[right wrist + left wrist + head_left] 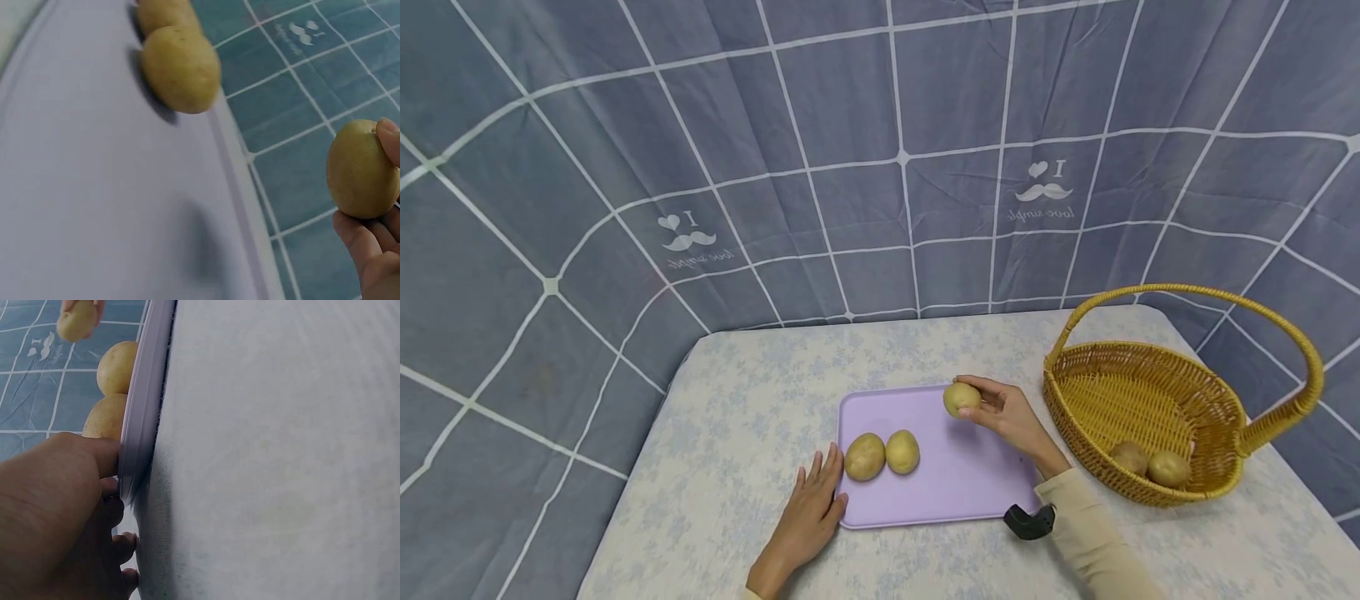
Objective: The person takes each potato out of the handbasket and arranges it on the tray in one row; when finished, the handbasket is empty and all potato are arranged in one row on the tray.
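My right hand (1006,414) grips a yellow-brown potato (962,399) between thumb and fingers, above the right part of a light purple tray (955,492). In the right wrist view the held potato (361,170) shows clear of the tray, whose surface carries a shadow. Two more potatoes lie side by side in the tray's left part: a larger, browner potato (865,457) by the left rim and a paler potato (902,452) just right of it. My left hand (808,512) rests at the tray's left edge with its fingers extended; its thumb touches the rim in the left wrist view.
Right of the tray stands a yellow wicker basket (1075,433) with a tall arched handle (1195,292); potatoes (1168,469) lie at its near side. A floral cloth (760,392) covers the table. Behind hangs a blue-grey checked curtain (850,117). A black device (1029,522) sits at my right wrist.
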Available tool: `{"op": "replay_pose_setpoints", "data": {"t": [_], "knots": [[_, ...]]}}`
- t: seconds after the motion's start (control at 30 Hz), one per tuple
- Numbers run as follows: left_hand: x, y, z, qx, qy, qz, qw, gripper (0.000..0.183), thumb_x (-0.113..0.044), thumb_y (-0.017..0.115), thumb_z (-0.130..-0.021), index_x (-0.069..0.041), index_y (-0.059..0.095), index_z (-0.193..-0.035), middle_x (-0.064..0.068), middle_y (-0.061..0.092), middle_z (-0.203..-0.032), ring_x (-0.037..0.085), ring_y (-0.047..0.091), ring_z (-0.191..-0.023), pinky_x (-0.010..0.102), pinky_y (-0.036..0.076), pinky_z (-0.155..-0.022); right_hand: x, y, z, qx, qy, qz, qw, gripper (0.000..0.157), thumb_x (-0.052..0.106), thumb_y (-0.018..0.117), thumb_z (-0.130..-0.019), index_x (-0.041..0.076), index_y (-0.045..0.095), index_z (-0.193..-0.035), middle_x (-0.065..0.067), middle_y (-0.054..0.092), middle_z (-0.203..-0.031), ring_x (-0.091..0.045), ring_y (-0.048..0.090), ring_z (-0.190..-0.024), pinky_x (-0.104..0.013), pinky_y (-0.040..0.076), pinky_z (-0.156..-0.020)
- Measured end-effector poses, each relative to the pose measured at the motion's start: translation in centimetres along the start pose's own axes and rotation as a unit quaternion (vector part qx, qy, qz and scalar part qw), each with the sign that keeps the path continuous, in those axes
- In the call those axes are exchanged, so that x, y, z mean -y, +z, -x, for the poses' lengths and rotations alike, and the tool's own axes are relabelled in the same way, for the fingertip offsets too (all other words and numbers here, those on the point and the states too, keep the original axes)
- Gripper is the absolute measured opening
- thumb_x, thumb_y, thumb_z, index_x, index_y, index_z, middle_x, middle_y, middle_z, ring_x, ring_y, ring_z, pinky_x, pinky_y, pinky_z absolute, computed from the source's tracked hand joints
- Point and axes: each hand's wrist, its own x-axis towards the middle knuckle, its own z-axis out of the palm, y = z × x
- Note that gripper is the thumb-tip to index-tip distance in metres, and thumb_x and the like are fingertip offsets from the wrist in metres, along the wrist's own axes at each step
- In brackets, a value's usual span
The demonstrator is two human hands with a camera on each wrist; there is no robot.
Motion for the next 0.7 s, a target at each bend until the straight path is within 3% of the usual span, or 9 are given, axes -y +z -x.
{"op": "replay_pose_setpoints", "data": {"t": [0.13,0.4,0.7], "knots": [[-0.1,-0.1,-0.1,-0.001,0.001,0.003,1.0000,0.059,-0.021,0.048,-0.100,-0.001,0.025,-0.150,0.011,0.018,-0.158,0.035,0.012,-0.146,0.060,0.006,-0.114,-1.1,1.0,0.0,0.022,0.010,0.016,1.000,0.053,0.002,0.070,-0.085,-0.012,0.049,-0.131,-0.032,0.052,-0.131,-0.007,0.061,-0.109,-0.020,0.051,-0.089],[-0.1,-0.1,0.0,-0.003,-0.001,0.005,1.0000,0.059,-0.021,0.048,-0.100,-0.001,0.024,-0.150,0.010,0.018,-0.158,0.035,0.012,-0.146,0.060,0.005,-0.115,-2.3,2.9,0.4,0.062,0.059,0.021,0.996,0.057,0.008,0.072,-0.085,-0.012,0.048,-0.134,-0.029,0.053,-0.131,-0.037,0.056,-0.118,-0.022,0.050,-0.091],[0.0,0.0,0.1,0.005,-0.012,0.011,0.9999,0.059,-0.022,0.049,-0.100,-0.003,0.024,-0.151,0.008,0.016,-0.159,0.031,0.011,-0.146,0.058,0.005,-0.116,-3.2,4.2,1.2,0.078,0.093,0.031,0.992,0.056,0.007,0.072,-0.085,-0.011,0.048,-0.133,-0.028,0.054,-0.131,-0.036,0.057,-0.117,-0.021,0.051,-0.089]]}}
